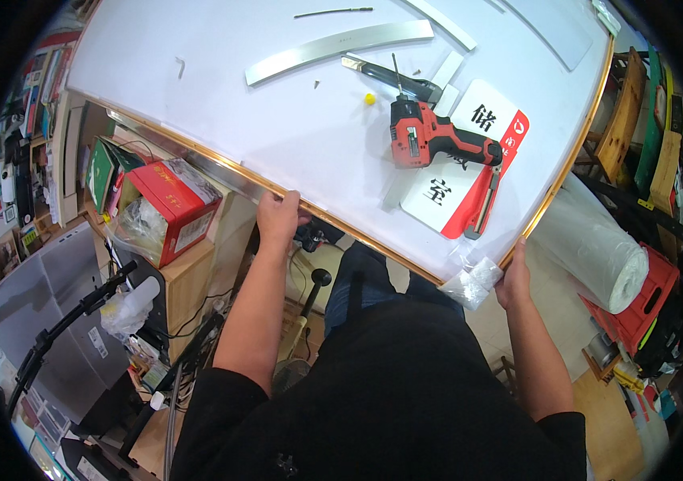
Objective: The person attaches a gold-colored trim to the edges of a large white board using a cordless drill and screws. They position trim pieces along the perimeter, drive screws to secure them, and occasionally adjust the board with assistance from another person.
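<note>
A large white board (197, 136) with gold-coloured edge trim lies before me. My left hand (279, 220) is closed around its near edge, the fingers curling underneath. My right hand (515, 276) grips the edge by the near right corner, which is wrapped in clear plastic (472, 282); some of its fingers are hidden. On the board, a red and black cordless screwdriver (429, 138) with a long bit rests over white and red sign plates (437, 192). A black utility knife (389, 74) and a silver metal strip (340, 50) lie farther back.
A thin drill bit (333, 13), a small yellow piece (370, 99) and a hex key (181, 67) also lie on the board. Left stands a cabinet with a red box (171, 210) and a black jointed arm (61, 321). Right are a plastic-film roll (598, 248) and a red crate (638, 309).
</note>
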Motion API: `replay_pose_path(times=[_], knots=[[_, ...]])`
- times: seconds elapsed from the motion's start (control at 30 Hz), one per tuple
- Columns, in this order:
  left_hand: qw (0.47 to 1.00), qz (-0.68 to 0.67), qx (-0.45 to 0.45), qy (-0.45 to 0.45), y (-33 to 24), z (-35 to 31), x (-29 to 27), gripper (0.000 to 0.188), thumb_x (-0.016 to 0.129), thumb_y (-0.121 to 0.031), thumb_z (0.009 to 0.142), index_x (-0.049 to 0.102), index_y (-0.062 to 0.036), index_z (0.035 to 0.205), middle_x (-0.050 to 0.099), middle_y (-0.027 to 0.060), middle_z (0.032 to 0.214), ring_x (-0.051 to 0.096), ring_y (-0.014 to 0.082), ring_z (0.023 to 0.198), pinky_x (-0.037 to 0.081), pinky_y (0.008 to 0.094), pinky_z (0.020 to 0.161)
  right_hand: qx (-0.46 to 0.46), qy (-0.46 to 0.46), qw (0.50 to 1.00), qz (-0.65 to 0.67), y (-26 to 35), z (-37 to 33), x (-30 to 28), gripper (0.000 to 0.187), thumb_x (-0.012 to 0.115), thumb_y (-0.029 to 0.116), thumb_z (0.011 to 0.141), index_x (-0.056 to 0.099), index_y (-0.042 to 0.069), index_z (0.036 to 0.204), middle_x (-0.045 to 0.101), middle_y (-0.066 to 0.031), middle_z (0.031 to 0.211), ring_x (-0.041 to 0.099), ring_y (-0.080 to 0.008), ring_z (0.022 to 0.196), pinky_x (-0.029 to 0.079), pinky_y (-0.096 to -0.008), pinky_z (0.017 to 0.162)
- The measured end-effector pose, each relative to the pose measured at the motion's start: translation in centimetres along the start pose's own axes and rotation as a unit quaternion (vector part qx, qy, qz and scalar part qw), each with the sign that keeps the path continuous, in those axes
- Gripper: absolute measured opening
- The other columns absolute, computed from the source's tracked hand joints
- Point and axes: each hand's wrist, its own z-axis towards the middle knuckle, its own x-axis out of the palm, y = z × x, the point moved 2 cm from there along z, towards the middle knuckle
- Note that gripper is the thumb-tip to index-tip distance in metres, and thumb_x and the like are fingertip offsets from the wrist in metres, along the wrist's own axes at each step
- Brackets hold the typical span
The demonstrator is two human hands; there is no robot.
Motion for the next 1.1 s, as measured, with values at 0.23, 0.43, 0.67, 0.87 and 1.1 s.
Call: replay_pose_path(times=[0.23,0.43,0.67,0.87,1.1], knots=[[1.000,-0.013,0.021,-0.010,0.8,0.0,0.1,0.028,0.068,-0.016,0.090,0.054,0.0066,0.100,0.067,0.0155,0.086,0.070,0.0219,0.067,0.060,0.0333,0.055,0.001,0.000,1.000,0.003,-0.3,0.5,-0.4,0.090,0.048,0.070,0.100,0.041,-0.003,0.152,0.053,-0.0167,0.149,0.057,-0.0309,0.133,0.048,-0.0465,0.109],[1.000,0.007,0.020,-0.012,1.0,0.3,-0.1,0.028,0.067,-0.016,0.090,0.054,0.0070,0.101,0.067,0.0156,0.086,0.070,0.0216,0.067,0.060,0.0329,0.056,0.002,0.007,1.000,0.001,-0.6,1.0,-0.8,0.091,0.048,0.071,0.100,0.041,-0.003,0.152,0.053,-0.0172,0.149,0.057,-0.0313,0.133,0.048,-0.0470,0.109],[0.999,-0.007,0.032,-0.011,1.2,0.2,0.0,0.028,0.068,-0.016,0.090,0.054,0.0063,0.100,0.068,0.0148,0.086,0.070,0.0205,0.066,0.060,0.0325,0.056,-0.005,0.016,1.000,0.005,-0.6,1.0,-0.8,0.092,0.049,0.072,0.099,0.041,-0.004,0.152,0.053,-0.0177,0.149,0.057,-0.0315,0.133,0.048,-0.0471,0.109],[0.999,-0.009,0.046,-0.010,1.4,0.2,0.0,0.027,0.068,-0.016,0.092,0.054,0.0062,0.100,0.068,0.0143,0.085,0.069,0.0199,0.065,0.059,0.0322,0.056,0.002,0.010,1.000,0.004,-0.5,0.8,-0.7,0.092,0.048,0.071,0.100,0.040,-0.004,0.152,0.053,-0.0183,0.149,0.057,-0.0317,0.133,0.048,-0.0472,0.109],[0.999,-0.009,0.053,-0.004,1.4,0.2,-0.1,0.028,0.068,-0.016,0.093,0.053,0.0060,0.100,0.068,0.0145,0.085,0.069,0.0197,0.066,0.059,0.0321,0.056,0.003,0.005,1.000,-0.006,-0.2,0.5,-0.5,0.092,0.046,0.072,0.100,0.040,-0.004,0.152,0.052,-0.0188,0.150,0.056,-0.0319,0.134,0.047,-0.0474,0.110]])
